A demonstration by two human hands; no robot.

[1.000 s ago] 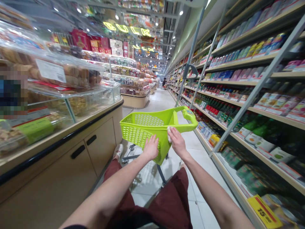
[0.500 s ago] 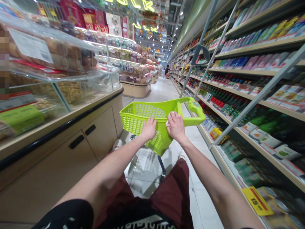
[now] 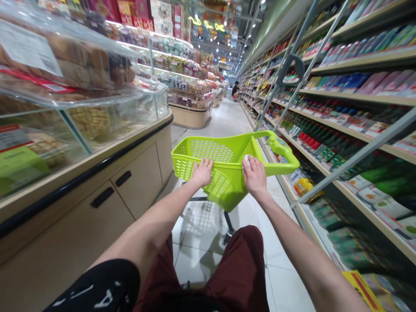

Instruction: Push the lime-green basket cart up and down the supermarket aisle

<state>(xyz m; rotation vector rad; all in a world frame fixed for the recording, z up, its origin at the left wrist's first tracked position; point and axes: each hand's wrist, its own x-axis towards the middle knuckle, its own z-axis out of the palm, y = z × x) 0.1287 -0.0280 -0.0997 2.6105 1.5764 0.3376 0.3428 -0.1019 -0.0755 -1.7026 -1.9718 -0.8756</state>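
Observation:
In front of me stands a bright green shopping cart [image 3: 227, 197], its perforated basket turned sideways with the handle to the right. My left hand [image 3: 203, 171] rests with bent fingers over the near rim of the basket, about a third of the way from its left end. Further right, near the handle end, my right hand [image 3: 255, 174] presses a crumpled white wipe [image 3: 247, 160] against the same rim. Most of the wipe is hidden under the fingers. The inside of the basket shows only in part.
A glass-topped display counter [image 3: 139, 173] with packaged food runs along the left. Stocked shelves [image 3: 360, 143] line the right, with a slanted grey ladder [image 3: 305, 65] leaning there. White floor tiles [image 3: 224, 117] lead down the aisle towards a crouching person [image 3: 235, 89].
The cart sits farther right in view, and my right hand has shifted right with it. Along the rim, my left hand is slightly nearer the basket's left end. My shoes have gone from view.

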